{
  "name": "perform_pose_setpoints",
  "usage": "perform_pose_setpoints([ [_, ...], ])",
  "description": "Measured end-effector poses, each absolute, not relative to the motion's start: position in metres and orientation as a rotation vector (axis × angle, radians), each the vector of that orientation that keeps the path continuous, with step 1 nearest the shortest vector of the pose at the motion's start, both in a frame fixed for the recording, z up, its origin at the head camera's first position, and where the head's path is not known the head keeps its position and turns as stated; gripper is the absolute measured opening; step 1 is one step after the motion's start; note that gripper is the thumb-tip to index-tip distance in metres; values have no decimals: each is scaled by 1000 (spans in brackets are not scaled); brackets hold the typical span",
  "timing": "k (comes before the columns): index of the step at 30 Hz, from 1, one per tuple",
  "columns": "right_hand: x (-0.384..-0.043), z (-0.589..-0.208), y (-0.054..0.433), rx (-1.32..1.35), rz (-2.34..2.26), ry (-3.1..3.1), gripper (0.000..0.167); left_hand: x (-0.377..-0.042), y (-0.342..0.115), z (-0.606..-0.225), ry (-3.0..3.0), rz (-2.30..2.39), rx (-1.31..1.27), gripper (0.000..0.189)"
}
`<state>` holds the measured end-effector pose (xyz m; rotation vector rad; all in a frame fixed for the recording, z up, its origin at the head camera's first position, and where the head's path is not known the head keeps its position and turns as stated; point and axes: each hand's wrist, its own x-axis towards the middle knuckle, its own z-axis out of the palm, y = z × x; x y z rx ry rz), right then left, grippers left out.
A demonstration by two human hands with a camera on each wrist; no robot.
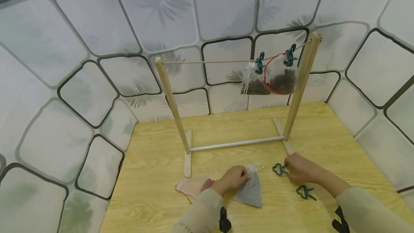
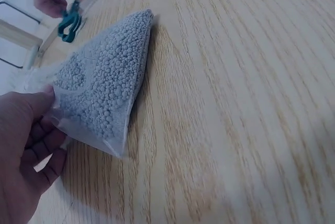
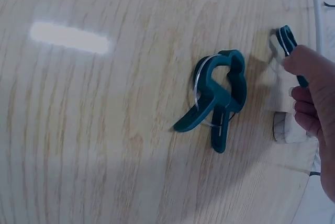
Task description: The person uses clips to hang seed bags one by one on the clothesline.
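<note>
My left hand (image 1: 233, 178) pinches the edge of a small sheer pouch (image 1: 250, 192) filled with grey granules. In the left wrist view the pouch (image 2: 104, 77) lies slanted over the wood, thumb on top near its neck. To the right, my right hand (image 1: 300, 168) holds a green plastic clip (image 1: 279, 169) by its handles. That clip (image 3: 287, 41) also shows between thumb and fingers in the right wrist view. A second green clip (image 1: 304, 192) lies loose on the table just below the right hand. The pouch's pale drawstring (image 1: 260, 165) trails toward the held clip.
Behind the hands stands a wooden frame (image 1: 171, 105) with a cord (image 1: 210, 62) strung across its top. Two filled pouches (image 1: 257, 85) hang from the cord's right half by green clips (image 1: 260, 64). A pink pouch (image 1: 194, 185) lies left of the left hand on the table (image 1: 145, 190).
</note>
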<state>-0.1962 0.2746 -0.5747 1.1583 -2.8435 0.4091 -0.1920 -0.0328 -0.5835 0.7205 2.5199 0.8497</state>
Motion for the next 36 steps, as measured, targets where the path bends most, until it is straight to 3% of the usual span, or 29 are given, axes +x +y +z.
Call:
perform_pose_setpoints([
  [11, -208, -558, 261, 1313, 488, -2437, 31, -191, -39, -587, 2674, 867, 1008, 21],
  [22, -214, -506, 244, 1504, 415, -2352, 15, -190, -50, -579, 2893, 1110, 1484, 7],
  [29, -218, -474, 233, 1576, 347, -2312, 27, -200, -57, -566, 3024, 1031, 1679, 5],
  [36, -221, -443, 229, 1600, 270, -2316, 28, -207, -60, -545, 3155, 924, 1782, 7],
])
